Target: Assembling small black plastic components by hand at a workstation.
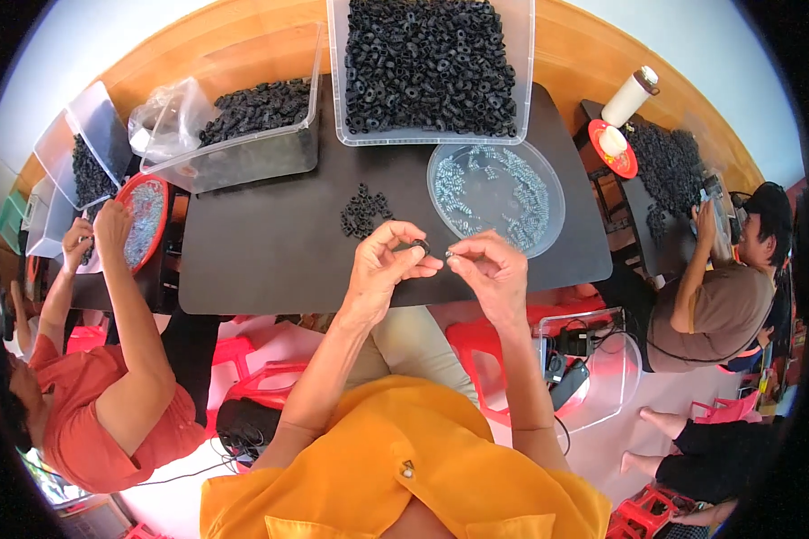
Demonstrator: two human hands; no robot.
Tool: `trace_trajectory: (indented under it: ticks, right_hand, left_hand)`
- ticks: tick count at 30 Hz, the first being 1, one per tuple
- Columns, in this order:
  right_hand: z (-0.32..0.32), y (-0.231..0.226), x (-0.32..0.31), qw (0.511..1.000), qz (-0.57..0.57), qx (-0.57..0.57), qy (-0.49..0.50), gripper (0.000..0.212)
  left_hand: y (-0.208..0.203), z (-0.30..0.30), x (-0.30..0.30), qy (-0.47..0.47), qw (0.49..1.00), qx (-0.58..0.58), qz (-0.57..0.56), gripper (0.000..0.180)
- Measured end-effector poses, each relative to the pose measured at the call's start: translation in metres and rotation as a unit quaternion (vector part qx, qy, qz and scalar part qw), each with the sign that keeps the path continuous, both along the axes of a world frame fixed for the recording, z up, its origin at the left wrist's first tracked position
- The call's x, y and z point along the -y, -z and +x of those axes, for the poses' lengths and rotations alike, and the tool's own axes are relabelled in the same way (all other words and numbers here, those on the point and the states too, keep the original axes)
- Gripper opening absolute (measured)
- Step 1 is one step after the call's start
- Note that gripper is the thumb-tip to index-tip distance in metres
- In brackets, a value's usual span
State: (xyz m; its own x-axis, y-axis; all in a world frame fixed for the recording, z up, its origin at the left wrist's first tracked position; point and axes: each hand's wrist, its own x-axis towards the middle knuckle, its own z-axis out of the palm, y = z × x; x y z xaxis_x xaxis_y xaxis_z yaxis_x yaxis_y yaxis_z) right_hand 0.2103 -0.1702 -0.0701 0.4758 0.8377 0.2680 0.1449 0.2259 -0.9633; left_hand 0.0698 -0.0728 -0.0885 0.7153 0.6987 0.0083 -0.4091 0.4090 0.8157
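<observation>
My left hand (379, 268) is raised above the near edge of the dark table (270, 234), thumb and fingers pinched on a small black ring-like part (420, 243). Close beside it, my right hand (496, 277) pinches a tiny silvery piece (449, 254), too small to make out fully. The two fingertips are a short gap apart. Beyond my left hand lies a loose heap of similar black parts (365, 212). A round clear tray (557, 225) with many small silvery coil-like pieces rests beyond my right hand.
A large clear bin (430, 140) full of black parts stands at the back; another bin (234, 169) sits left of it. Co-workers sit on both sides, the left one by a red basin (160, 247). Behind the right table edge stands a flask (629, 97).
</observation>
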Motion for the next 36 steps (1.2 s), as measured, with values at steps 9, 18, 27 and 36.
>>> trace_trajectory:
  ticks: [9,18,27,36]
  right_hand:
    - [-0.017,-0.011,0.001,0.995,-0.035,0.091,0.023,0.012]
    - [-0.024,-0.018,0.014,0.977,-0.043,0.211,-0.012,0.013]
    - [-0.028,0.002,0.011,0.988,-0.06,0.139,-0.038,0.012]
    - [-0.035,0.04,-0.081,0.897,-0.174,0.375,0.158,0.021]
  left_hand:
    - [0.015,0.001,0.005,-0.013,1.0,0.015,-0.006,0.011]
    - [0.027,-0.015,0.014,0.051,0.998,-0.009,-0.032,0.012]
    - [0.036,-0.027,0.018,0.066,0.998,-0.014,-0.02,0.018]
    - [0.039,-0.047,-0.008,-0.063,0.996,-0.053,0.022,0.014]
